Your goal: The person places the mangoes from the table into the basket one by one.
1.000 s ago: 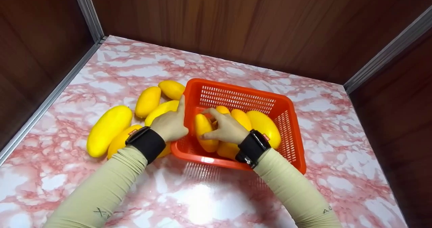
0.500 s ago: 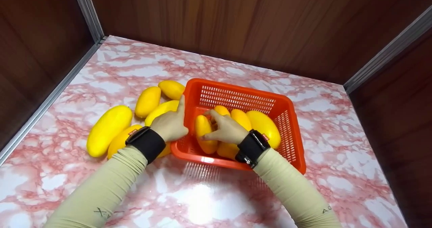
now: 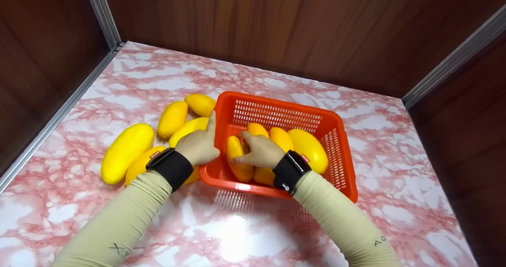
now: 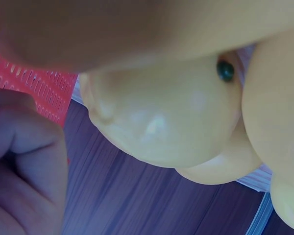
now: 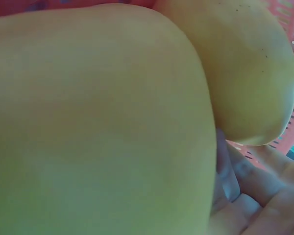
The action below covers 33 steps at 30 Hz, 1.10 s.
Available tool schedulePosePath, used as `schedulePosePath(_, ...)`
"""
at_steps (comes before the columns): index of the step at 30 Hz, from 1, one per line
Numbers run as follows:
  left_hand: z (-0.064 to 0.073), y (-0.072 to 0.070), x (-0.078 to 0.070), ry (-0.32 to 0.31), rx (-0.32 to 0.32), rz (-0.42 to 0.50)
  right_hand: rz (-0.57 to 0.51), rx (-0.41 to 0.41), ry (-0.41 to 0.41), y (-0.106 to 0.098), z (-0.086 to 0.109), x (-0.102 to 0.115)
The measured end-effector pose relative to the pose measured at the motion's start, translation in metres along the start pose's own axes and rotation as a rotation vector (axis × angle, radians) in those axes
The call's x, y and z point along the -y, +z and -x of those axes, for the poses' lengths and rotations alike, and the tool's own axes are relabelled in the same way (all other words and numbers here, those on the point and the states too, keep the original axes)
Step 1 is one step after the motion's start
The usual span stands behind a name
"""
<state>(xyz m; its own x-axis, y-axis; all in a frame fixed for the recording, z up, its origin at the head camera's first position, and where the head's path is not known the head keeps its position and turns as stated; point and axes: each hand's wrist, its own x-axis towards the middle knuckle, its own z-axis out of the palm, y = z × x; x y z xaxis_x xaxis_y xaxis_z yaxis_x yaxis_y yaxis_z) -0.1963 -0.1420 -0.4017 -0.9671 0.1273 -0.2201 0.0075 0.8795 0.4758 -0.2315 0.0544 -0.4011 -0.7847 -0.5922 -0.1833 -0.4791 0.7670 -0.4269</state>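
An orange-red slotted plastic basket holds several yellow mangoes. My left hand grips its left rim, and curled fingers show beside the basket in the left wrist view. Inside the basket, my right hand holds the leftmost mango, thumb on its near part and fingers toward its far end. Some fingertips are hidden. To the right of that hand lie a small mango and a large one. In the right wrist view, a mango sits above my fingers.
Left of the basket, several more mangoes lie on the pink marbled table, including a long one and a smaller one. My left forearm partly covers others. Brown wood-grain panels stand along the back and both sides.
My right hand has shifted slightly left and nearer, and the mango it holds has moved a little toward the near side. My left hand and the basket have stayed nearly still.
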Motion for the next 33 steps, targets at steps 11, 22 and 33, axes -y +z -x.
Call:
schedulePosePath(11,0.0,0.002,0.001,-0.001,0.003,0.016,0.124,0.021,0.018,0.003,-0.004,0.006)
schedulePosePath(22,0.0,0.0,0.0,0.012,0.007,0.004,0.222,0.029,0.007,0.006,-0.005,0.007)
schedulePosePath(33,0.0,0.0,-0.001,0.013,-0.008,0.016,0.377,0.077,0.019,0.012,-0.008,0.013)
